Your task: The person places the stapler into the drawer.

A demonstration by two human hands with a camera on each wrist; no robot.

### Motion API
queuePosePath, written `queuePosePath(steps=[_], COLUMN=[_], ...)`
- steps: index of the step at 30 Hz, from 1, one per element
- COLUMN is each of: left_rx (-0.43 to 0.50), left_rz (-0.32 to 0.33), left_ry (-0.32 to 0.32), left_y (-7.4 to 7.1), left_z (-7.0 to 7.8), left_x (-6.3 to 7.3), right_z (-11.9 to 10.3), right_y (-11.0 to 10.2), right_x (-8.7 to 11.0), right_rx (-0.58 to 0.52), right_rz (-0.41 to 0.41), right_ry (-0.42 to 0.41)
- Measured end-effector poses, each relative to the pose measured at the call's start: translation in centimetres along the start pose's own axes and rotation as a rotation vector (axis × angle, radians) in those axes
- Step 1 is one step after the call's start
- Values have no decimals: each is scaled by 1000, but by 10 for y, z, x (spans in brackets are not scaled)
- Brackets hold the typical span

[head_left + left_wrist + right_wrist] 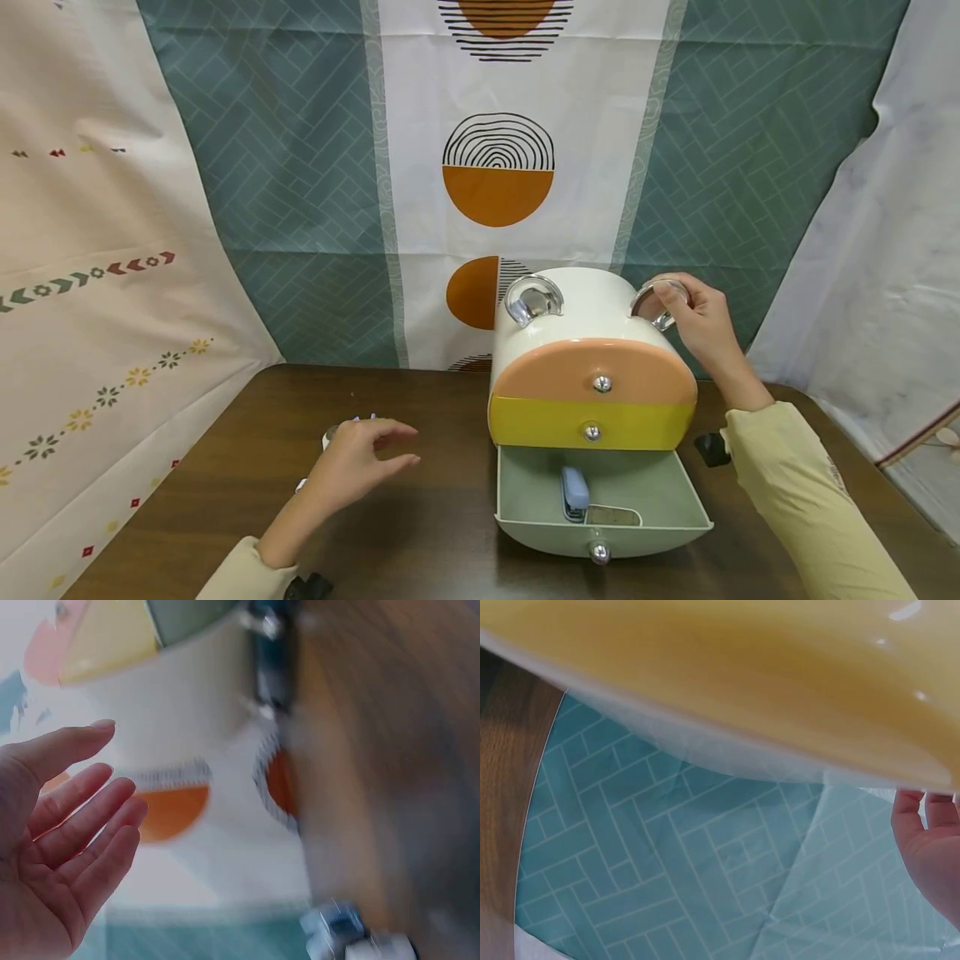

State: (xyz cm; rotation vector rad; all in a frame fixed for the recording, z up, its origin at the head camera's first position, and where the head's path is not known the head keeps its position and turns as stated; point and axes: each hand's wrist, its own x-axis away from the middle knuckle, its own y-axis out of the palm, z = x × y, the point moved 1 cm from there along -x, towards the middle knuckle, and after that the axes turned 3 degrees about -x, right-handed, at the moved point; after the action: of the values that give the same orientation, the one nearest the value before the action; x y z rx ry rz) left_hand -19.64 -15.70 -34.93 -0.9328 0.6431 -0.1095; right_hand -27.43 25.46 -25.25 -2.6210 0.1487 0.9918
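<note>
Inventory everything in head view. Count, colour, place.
table: 1, dark brown, below
drawer unit: 1, white, on table, right
drawers: 3, orange, yellow, pale green (pulled out), in unit
knobs: 3, silver, drawer fronts
ears: 2, silver, atop the unit
stapler: 1, blue, in the pale green drawer
unclear flat item: 1, brownish, right of stapler
small items: count unclear, whitish and purplish, table's left
cloths: 3, cream left, teal-white-orange back, white right
wrist devices: 2, black, one per wrist
sleeves: 2, pale yellow, forearms
left hand: 1, over table
right hand: 1, gripping right ear
</note>
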Motion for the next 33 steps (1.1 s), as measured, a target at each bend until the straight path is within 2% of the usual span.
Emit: queuePosePath(steps=[4,8,11,20,22,27,33], left_rx=[-4,-34,-52,-143,-163,-190,-216], left_rz=[-11,-58,-106,-236,-261,-290,-297], left_ry=[-107,-201,-249,-293,-283,-254,-280], left_y=[-16,-27,-34,-36,-35,-30,-27], left_z=[-24,-44,-56,-82,-87,-95,-97], left_x=[17,31,40,54,56,59,59], right_z=[-1,-3,-4,-3,-2,-2,-20], right_y=[1,1,0,1,1,1,4], right_x=[1,1,1,2,1,2,5], right_rx=[-16,-6,-7,21,12,-39,-74], right_rz=[-2,3,-1,6,8,-10,-29], right_ry=[7,17,16,18,17,1,-26])
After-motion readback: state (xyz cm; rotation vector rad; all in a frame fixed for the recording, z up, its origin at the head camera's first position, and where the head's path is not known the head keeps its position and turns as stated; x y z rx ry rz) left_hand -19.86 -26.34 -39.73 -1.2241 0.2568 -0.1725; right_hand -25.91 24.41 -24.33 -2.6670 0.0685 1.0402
